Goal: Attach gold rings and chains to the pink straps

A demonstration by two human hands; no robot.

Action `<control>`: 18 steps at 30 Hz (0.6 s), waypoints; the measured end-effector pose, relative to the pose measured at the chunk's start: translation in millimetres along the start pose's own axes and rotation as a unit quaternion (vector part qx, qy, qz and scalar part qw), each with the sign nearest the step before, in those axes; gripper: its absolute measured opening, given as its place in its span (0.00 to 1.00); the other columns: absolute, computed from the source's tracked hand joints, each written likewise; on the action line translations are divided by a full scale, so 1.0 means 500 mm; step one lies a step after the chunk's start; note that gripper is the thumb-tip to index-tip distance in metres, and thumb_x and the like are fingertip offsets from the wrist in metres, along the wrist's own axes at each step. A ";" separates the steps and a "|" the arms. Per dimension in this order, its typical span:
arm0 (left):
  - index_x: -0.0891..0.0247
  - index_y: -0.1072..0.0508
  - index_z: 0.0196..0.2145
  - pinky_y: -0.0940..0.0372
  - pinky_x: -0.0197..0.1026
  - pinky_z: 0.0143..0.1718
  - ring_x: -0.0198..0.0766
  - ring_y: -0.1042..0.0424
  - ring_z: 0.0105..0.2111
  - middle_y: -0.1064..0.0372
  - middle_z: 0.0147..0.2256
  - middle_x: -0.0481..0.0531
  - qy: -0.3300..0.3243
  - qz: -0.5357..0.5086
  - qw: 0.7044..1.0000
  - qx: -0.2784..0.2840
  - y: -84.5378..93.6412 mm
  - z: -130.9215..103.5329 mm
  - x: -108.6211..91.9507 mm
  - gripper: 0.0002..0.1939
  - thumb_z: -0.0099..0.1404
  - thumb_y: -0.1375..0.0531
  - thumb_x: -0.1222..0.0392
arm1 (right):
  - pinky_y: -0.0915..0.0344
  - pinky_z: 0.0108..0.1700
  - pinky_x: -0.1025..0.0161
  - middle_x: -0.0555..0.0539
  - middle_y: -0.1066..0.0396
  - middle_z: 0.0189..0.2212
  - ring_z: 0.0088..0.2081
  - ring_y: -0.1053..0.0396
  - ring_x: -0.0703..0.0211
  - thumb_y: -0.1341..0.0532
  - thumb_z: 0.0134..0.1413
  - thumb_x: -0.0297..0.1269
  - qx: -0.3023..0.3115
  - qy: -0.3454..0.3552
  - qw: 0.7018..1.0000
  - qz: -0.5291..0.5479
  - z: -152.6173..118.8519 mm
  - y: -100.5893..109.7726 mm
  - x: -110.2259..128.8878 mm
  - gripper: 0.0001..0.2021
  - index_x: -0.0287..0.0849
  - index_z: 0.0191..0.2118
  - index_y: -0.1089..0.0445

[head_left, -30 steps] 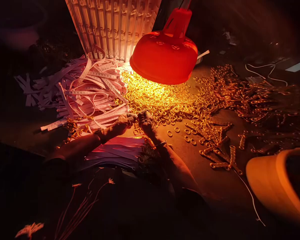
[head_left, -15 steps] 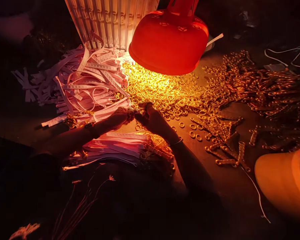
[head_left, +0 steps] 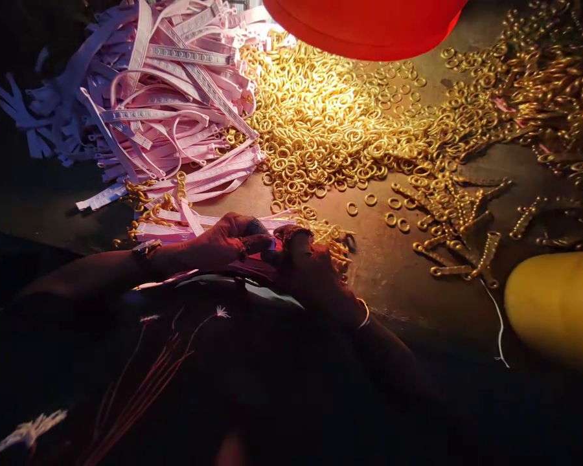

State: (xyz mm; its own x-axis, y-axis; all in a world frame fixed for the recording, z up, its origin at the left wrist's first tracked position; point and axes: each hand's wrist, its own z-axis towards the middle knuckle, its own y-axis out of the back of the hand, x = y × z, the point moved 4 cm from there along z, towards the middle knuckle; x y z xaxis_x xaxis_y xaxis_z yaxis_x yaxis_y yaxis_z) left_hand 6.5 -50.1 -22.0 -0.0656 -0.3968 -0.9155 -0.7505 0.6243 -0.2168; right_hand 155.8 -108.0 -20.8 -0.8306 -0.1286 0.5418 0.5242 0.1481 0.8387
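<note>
My left hand (head_left: 223,239) is closed in a pinch, its fingertips covered by dark wraps. My right hand (head_left: 311,268) faces it, also closed, with dark coverings on the fingers. Their tips nearly meet; whatever sits between them is too dark to make out. Beneath both lies a bundle of pink straps (head_left: 162,231) with gold links (head_left: 337,243) at its right end. Beyond the hands spreads a heap of gold rings (head_left: 315,136). A tangled pile of pink straps (head_left: 175,123) is to its left.
A red lampshade (head_left: 369,29) hangs low over the rings. Gold bar-shaped links (head_left: 454,252) lie to the right, before a darker heap of gold pieces (head_left: 554,97). A yellow container (head_left: 554,304) stands at the right edge, near a white string (head_left: 500,330).
Both hands have come back from the edge of the ring heap toward my body, over the strap bundle. The view has tilted down, and the light looks whiter.
</note>
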 end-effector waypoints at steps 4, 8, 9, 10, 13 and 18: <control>0.69 0.24 0.25 0.38 0.34 0.25 0.34 0.31 0.26 0.27 0.25 0.54 -0.038 -0.008 0.999 -0.037 -0.007 -0.016 0.005 0.12 0.56 0.31 0.56 | 0.45 0.27 0.64 0.46 0.31 0.29 0.26 0.36 0.60 0.45 0.62 0.48 0.004 -0.052 0.992 0.113 -0.003 -0.015 -0.006 0.14 0.42 0.42 0.38; 0.70 0.27 0.23 0.42 0.32 0.21 0.30 0.36 0.21 0.32 0.21 0.50 -0.017 -0.042 0.998 -0.041 -0.009 -0.011 0.021 0.14 0.55 0.31 0.56 | 0.45 0.29 0.66 0.48 0.33 0.29 0.27 0.38 0.64 0.45 0.61 0.50 0.041 -0.037 0.980 0.189 0.005 -0.011 0.012 0.15 0.42 0.36 0.42; 0.70 0.27 0.23 0.41 0.32 0.22 0.30 0.37 0.21 0.33 0.21 0.50 -0.010 -0.054 0.998 -0.037 -0.009 -0.008 0.026 0.14 0.54 0.30 0.56 | 0.45 0.30 0.66 0.49 0.34 0.29 0.28 0.39 0.65 0.45 0.60 0.49 0.047 -0.032 0.980 0.192 0.007 -0.009 0.016 0.14 0.42 0.35 0.42; 0.70 0.27 0.23 0.40 0.33 0.23 0.30 0.36 0.21 0.33 0.21 0.50 -0.002 -0.065 0.997 -0.032 -0.009 -0.005 0.031 0.15 0.54 0.30 0.56 | 0.46 0.30 0.66 0.49 0.34 0.28 0.28 0.39 0.65 0.44 0.60 0.47 0.054 -0.027 0.980 0.189 0.010 -0.008 0.019 0.13 0.42 0.34 0.42; 0.70 0.28 0.23 0.37 0.34 0.25 0.32 0.34 0.23 0.32 0.22 0.51 0.021 -0.090 0.996 -0.022 -0.007 0.001 0.044 0.17 0.53 0.30 0.53 | 0.49 0.28 0.66 0.50 0.35 0.26 0.26 0.41 0.65 0.43 0.59 0.44 0.074 -0.017 0.983 0.168 0.019 -0.009 0.020 0.11 0.42 0.34 0.42; 0.68 0.30 0.21 0.38 0.35 0.25 0.31 0.36 0.22 0.34 0.21 0.50 0.012 -0.092 0.996 -0.016 -0.004 0.018 0.044 0.21 0.51 0.30 0.47 | 0.49 0.28 0.67 0.48 0.32 0.28 0.26 0.39 0.65 0.42 0.59 0.42 0.118 -0.015 0.984 0.132 0.040 -0.006 0.022 0.10 0.41 0.37 0.40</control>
State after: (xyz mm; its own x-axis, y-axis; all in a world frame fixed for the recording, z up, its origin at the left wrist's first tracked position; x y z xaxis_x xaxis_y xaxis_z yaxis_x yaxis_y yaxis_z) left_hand 12.7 -54.1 -44.9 0.0601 -0.5190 -0.8527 -0.7723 0.5170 -0.3691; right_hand 141.5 -90.3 -18.6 -0.6780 -0.0265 0.7346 0.6675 0.3962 0.6304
